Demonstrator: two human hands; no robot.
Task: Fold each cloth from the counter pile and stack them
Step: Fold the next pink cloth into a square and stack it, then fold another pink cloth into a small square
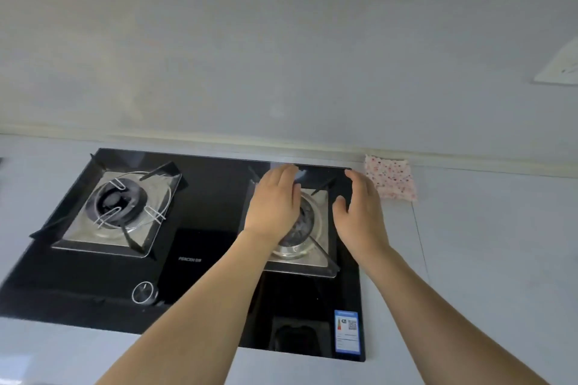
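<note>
A small pink cloth with coloured dots [392, 178] lies flat and folded on the pale counter [484, 244], against the back wall just right of the stove. My right hand [359, 212] hovers over the stove's right edge, fingers relaxed and empty, a short way left of the cloth. My left hand [273, 203] is stretched out above the right burner [308, 222], fingers straight, holding nothing. No cloth pile is in view.
A black glass gas stove [200, 222] with two burners fills the middle of the counter; the left burner [117, 206] has a wire pot stand. A knob [144, 292] sits near the front. A white wall outlet [560, 67] is at the right.
</note>
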